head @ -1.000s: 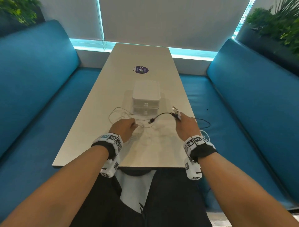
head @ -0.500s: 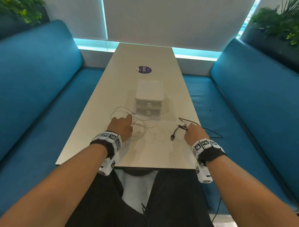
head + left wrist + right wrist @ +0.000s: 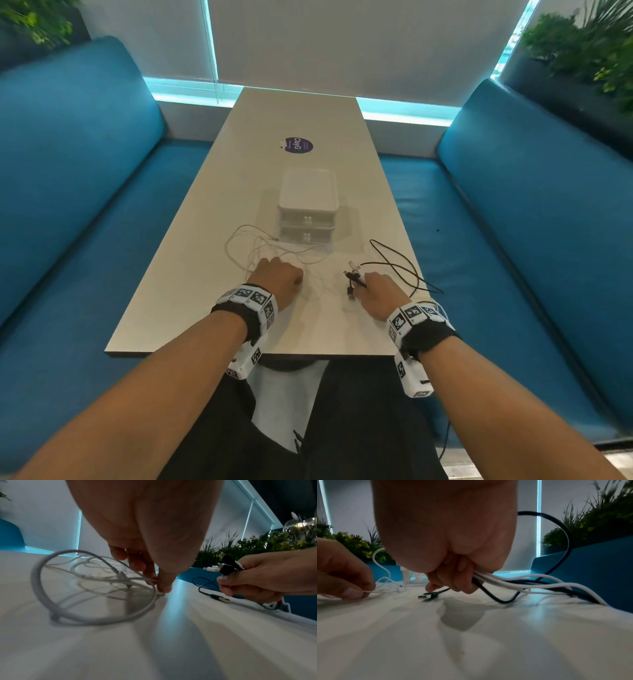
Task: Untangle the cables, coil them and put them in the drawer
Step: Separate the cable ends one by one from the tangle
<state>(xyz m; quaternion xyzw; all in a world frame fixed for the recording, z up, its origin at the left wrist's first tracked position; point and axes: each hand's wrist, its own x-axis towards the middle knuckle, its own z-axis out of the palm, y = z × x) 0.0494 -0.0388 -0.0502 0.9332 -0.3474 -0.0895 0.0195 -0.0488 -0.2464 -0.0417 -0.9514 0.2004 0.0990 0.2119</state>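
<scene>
The small white drawer unit stands on the table at twelve o'clock from my hands, two drawers stacked, both shut as far as I can see, each with a little white knob on its front. Its walls are cloudy, so I cannot tell whether anything lies inside.

My left hand lies knuckles up at about eleven o'clock, low over the tabletop. In the left wrist view its thumb and fingertips pinch a strand of the white cable right at the table surface. That cable spreads in loose loops from my left hand toward the front of the drawer unit, with one big ring lying flat at nine o'clock of my fingers in the wrist view.

My right hand sits at about one o'clock, curled closed around a bundle: the black cable and white strands together. Several plug ends stick out past my fingers, black ones and a white one. One black USB plug rests on the table just under my fist. The black cable loops out at two o'clock, toward the table's right edge, and the held strands trail over that edge by my wrist.
</scene>
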